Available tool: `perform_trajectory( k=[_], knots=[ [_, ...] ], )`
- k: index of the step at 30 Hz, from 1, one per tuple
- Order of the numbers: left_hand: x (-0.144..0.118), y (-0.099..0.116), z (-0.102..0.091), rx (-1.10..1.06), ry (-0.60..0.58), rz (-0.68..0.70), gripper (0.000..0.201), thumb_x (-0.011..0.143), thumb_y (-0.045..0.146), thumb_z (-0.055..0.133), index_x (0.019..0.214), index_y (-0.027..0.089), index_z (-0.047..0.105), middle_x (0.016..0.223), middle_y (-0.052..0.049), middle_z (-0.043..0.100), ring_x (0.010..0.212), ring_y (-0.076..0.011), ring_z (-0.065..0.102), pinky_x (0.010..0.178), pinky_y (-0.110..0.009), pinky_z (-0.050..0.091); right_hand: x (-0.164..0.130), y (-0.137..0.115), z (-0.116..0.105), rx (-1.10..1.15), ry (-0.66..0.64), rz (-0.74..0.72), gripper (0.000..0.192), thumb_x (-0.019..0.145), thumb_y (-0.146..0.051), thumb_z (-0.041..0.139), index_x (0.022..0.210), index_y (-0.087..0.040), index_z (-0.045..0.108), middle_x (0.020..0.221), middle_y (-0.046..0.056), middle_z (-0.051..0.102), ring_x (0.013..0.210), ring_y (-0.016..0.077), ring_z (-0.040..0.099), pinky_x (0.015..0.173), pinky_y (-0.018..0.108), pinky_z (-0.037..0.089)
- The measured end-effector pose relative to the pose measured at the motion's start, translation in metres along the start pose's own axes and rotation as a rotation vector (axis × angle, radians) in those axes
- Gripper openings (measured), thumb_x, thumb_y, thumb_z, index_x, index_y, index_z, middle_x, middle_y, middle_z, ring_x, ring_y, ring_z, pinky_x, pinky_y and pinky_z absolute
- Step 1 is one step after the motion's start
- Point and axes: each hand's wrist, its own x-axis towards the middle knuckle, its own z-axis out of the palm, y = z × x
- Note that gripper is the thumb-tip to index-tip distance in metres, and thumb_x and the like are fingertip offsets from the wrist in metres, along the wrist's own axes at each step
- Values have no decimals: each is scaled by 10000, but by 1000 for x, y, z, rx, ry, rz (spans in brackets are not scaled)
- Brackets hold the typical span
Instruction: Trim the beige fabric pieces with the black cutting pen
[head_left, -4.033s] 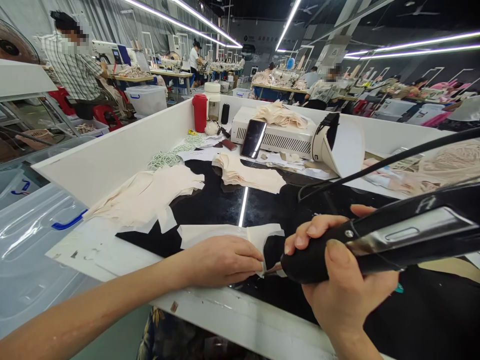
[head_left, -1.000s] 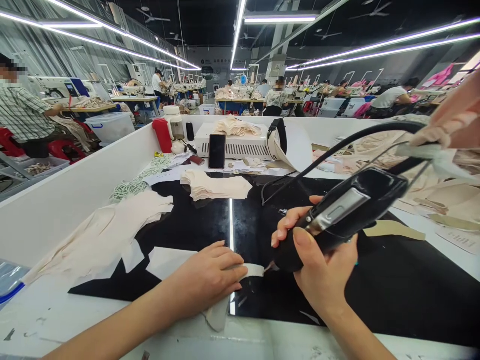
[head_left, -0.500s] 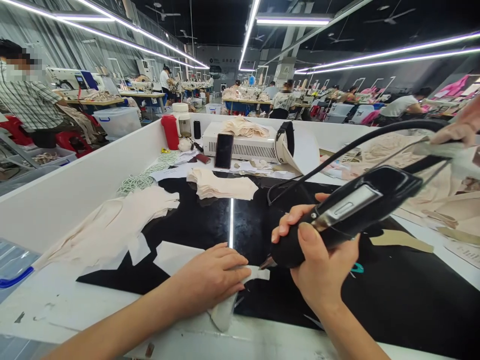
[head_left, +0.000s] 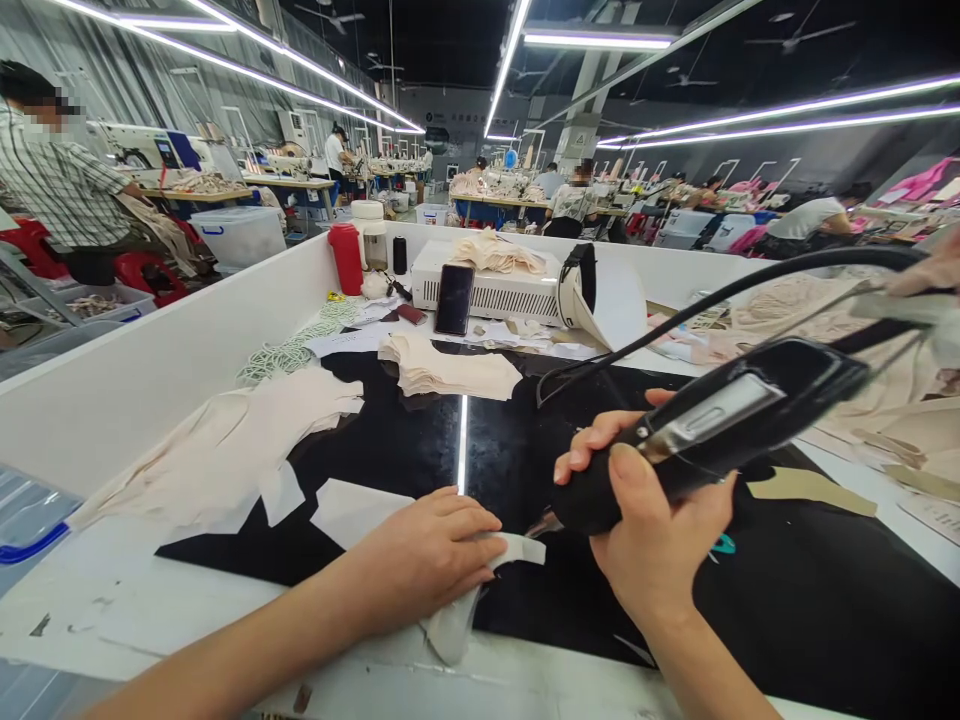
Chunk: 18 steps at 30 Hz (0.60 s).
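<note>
My left hand (head_left: 435, 555) lies palm down with its fingers stretched out, pressing on a narrow pale strip (head_left: 529, 550). The strip's curved end shows past my fingertips, and the rest is under the hand. Below the palm, a whitish, partly see-through piece (head_left: 454, 630) reaches the near edge of the black mat (head_left: 795, 600). My right hand (head_left: 652, 530) is wrapped round a black corded hand tool (head_left: 735, 410) held at a slant. Its pointed metal tip is at the strip's upper edge; whether they touch I cannot tell.
Stacks of pale fabric pieces (head_left: 450, 368) and more fabric (head_left: 232, 440) lie beyond and to the left. A phone (head_left: 454, 300) leans on a white box (head_left: 487, 287). The tool's cable (head_left: 697, 295) arcs right, near another person's hand (head_left: 930, 270). Low white walls (head_left: 187, 360) border the table.
The tool and my right hand have shifted slightly to the right. My left hand stays pressed down in the same place. The whole view has moved a little.
</note>
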Motion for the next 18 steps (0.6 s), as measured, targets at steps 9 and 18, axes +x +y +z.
perform_trajectory(
  k=[9,18],
  knots=[
    [0,0,0,-9,-6,-8,225,1058,222,544,1243,171,661,1234,-97,693,1131,-226,648,1089,-417,505,-2,-1,-6,-27,10,7,401,865,-218,770,1203,-299,572,816,-62,664,583,134,641,496,299,570],
    [1,0,-3,-24,-23,-9,227,1049,211,553,1238,165,669,1230,-110,685,1125,-234,642,1070,-424,510,-6,-11,3,48,11,35,413,832,-266,799,1183,-285,580,792,-50,656,573,144,619,466,304,567]
  ],
)
